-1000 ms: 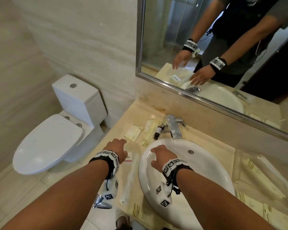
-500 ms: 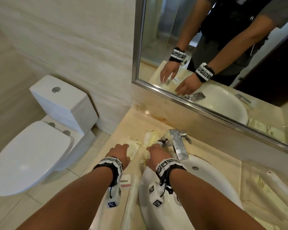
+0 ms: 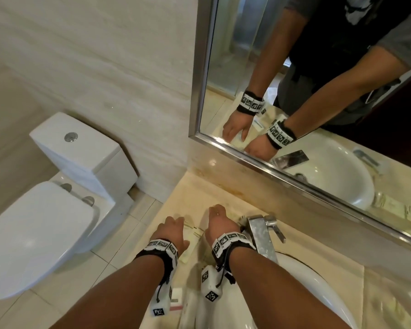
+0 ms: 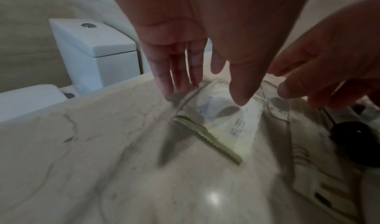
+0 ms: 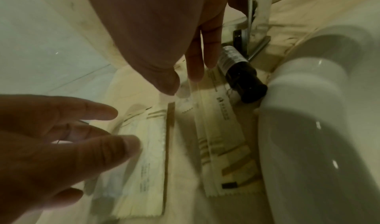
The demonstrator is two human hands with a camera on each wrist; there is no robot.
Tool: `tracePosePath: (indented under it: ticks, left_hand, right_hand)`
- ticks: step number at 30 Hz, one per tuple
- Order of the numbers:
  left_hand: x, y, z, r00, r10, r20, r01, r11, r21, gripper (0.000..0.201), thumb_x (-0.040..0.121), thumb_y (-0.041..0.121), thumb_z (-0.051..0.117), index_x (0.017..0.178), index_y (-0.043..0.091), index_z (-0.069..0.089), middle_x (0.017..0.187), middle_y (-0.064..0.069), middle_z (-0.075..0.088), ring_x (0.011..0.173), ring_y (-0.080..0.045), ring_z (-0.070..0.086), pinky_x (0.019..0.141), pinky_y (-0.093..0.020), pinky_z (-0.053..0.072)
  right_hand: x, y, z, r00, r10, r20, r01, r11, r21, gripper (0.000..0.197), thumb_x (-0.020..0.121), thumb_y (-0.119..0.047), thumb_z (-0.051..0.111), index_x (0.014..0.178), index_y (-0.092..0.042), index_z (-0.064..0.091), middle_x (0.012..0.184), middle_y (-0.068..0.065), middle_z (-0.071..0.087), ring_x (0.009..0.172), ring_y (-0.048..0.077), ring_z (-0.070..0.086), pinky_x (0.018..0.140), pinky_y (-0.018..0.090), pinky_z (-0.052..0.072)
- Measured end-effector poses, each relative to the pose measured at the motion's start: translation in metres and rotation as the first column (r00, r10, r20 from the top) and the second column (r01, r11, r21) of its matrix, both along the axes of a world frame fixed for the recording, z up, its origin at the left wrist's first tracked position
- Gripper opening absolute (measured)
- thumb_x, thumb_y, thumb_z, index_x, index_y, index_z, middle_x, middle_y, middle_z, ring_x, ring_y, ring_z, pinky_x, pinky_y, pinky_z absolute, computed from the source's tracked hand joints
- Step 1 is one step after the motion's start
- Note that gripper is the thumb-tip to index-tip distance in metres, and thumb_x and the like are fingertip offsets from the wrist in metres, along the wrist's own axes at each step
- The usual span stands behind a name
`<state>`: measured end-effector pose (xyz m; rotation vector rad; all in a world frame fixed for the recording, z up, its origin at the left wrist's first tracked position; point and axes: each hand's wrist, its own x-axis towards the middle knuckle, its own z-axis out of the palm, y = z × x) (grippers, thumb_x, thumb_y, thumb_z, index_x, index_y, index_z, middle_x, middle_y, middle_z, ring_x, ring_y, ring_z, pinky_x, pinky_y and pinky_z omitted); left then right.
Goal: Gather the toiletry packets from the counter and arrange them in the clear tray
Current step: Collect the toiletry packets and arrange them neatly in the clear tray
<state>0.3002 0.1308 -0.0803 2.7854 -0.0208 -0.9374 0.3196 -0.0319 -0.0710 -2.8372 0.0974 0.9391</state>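
Note:
Several cream toiletry packets lie on the marble counter left of the sink. My left hand reaches down with straight fingers over a square packet with a serrated edge; its thumb tip touches the packet. My right hand is beside it, thumb and fingers straight at the far end of a long packet, holding nothing that I can make out. The clear tray sits on the counter right of the sink, mostly cut off.
A small dark bottle lies between the long packet and the faucet. The white sink is under my right forearm. A red-striped packet lies near the counter's front. The toilet stands left, and a mirror is behind.
Both hands have moved forward from the counter's front edge and sink rim to the packets beside the faucet. The head view has moved closer and tilted down.

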Motion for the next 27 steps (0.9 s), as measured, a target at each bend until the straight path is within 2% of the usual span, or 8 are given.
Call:
tracePosePath:
  ticks: [6,9,11,15,17,20,23,27]
  left_hand:
    - [0.005,-0.007,-0.010,0.995,0.084,-0.045,-0.086,0.996,-0.033,0.074,0.084,0.039,0.070,0.143,0.021,0.029,0.133,-0.011,0.043,0.116,-0.031,0.057,0.095,-0.039,0.050]
    - [0.008,-0.007,-0.014,0.989,0.127,-0.070,-0.130,0.991,-0.043,0.074,0.081,0.040,0.072,0.139,0.017,0.031,0.127,-0.011,0.056,0.113,-0.031,0.059,0.091,-0.038,0.051]
    - [0.008,-0.007,-0.013,0.990,0.124,-0.074,-0.128,0.991,-0.045,0.064,0.082,0.041,0.069,0.130,0.015,0.037,0.119,-0.009,0.062,0.107,-0.030,0.062,0.086,-0.037,0.052]
    - [0.004,-0.008,-0.011,0.995,0.088,-0.050,-0.090,0.995,-0.050,0.049,0.086,0.042,0.063,0.123,0.015,0.043,0.120,-0.008,0.060,0.107,-0.028,0.061,0.084,-0.035,0.051]
    - [0.002,-0.007,-0.009,0.995,0.092,-0.036,-0.095,0.993,-0.076,0.046,0.089,0.038,0.060,0.126,0.016,0.042,0.123,-0.009,0.057,0.109,-0.028,0.060,0.084,-0.034,0.049]
    - [-0.001,-0.003,-0.002,0.995,0.096,-0.013,-0.097,0.991,-0.094,0.041,0.093,0.032,0.053,0.129,0.017,0.040,0.123,-0.010,0.056,0.107,-0.029,0.060,0.083,-0.035,0.049]
    - [-0.002,0.001,0.005,0.996,0.087,0.003,-0.086,0.990,-0.111,0.040,0.096,0.027,0.047,0.133,0.017,0.038,0.121,-0.010,0.057,0.105,-0.028,0.060,0.082,-0.034,0.049]
    - [-0.005,0.005,0.013,0.994,0.107,0.003,-0.106,0.982,-0.154,0.044,0.096,0.025,0.046,0.138,0.018,0.037,0.124,-0.011,0.058,0.107,-0.028,0.060,0.083,-0.032,0.048]
  right_hand:
    - [0.009,-0.001,-0.006,0.999,0.033,0.007,-0.032,0.997,-0.068,0.078,0.087,-0.003,0.058,0.154,-0.012,0.019,0.149,0.011,0.021,0.099,0.032,0.069,0.077,0.040,0.056]
    - [0.010,-0.002,-0.007,0.999,0.041,-0.006,-0.041,0.996,-0.084,0.068,0.090,-0.006,0.055,0.150,-0.009,0.024,0.144,0.012,0.027,0.106,0.032,0.067,0.086,0.041,0.056]
    - [0.012,-0.005,-0.008,1.000,0.021,-0.003,-0.021,0.997,-0.068,0.058,0.090,-0.008,0.055,0.144,-0.008,0.032,0.142,0.012,0.031,0.109,0.032,0.066,0.090,0.042,0.053]
    - [0.016,-0.010,-0.016,0.998,0.061,0.026,-0.061,0.998,0.011,0.042,0.090,-0.007,0.054,0.132,-0.007,0.047,0.129,0.010,0.036,0.095,0.027,0.066,0.090,0.039,0.056]
    - [0.014,-0.011,-0.015,0.995,0.062,0.073,-0.066,0.997,0.044,0.037,0.089,-0.011,0.059,0.125,-0.011,0.053,0.125,0.008,0.041,0.087,0.021,0.064,0.082,0.033,0.056]
    - [0.013,-0.014,0.001,0.985,0.023,0.170,-0.042,0.993,0.109,0.015,0.095,-0.020,0.056,0.108,-0.025,0.060,0.119,-0.003,0.052,0.093,0.025,0.064,0.077,0.031,0.050]
    - [0.013,-0.018,0.009,0.992,-0.008,0.126,-0.008,0.992,0.122,0.034,0.092,-0.007,0.053,0.115,-0.030,0.063,0.122,0.000,0.056,0.099,0.024,0.065,0.087,0.032,0.052]
    - [0.003,-0.018,0.013,0.998,0.000,0.057,-0.006,0.995,0.099,0.054,0.090,-0.005,0.054,0.139,-0.025,0.052,0.143,0.003,0.037,0.106,0.028,0.066,0.092,0.038,0.054]
